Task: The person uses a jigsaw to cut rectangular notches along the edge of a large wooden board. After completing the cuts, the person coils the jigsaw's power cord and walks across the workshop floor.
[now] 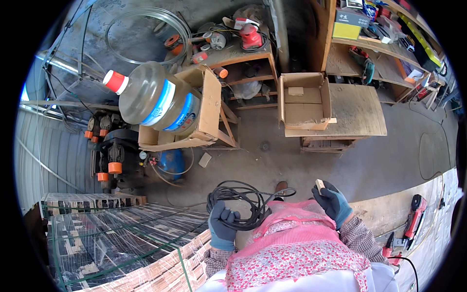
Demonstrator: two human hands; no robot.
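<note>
The setting is a workshop with a grey concrete floor (292, 165), viewed from above.

Near zone, 6 o'clock: the person wears a pink patterned apron (296, 243) over checked sleeves. Both hands are in dark gloves.

Left hand (222, 225), at about 7 o'clock of centre: the fingers are wrapped tight around a coil of black cable (238, 199). The coil rises from the fist toward 12 o'clock, and one loop extends toward 3 o'clock, just short of the right hand.

Right hand (332, 202), at about 4 o'clock of centre: the fingers are closed on a small pale wooden block (319, 184), which protrudes from the top of the grip.

At 8 o'clock: a stack of wood strips under clear film (121, 243), bound with green straps, lies just beside the left hand.

At 4 o'clock: a red power tool (414, 216) rests on a pale work surface, near the right sleeve.

Middle zone, 10 o'clock: a black compressor with orange caps (114, 158) stands next to a blue tank (172, 163). Above these, a large clear water jug with a red cap (153, 100) lies tilted in an open cardboard box (204, 109).

At 1 o'clock: a low wooden table (360, 114) carries a second open cardboard box (304, 100).

Far zone, 12 o'clock: a wooden stand (248, 58) holds a red sander (252, 36) and small items. A hoop of wire (146, 34) leans at 11 o'clock. Cluttered shelves (384, 48) occupy 2 o'clock.
</note>
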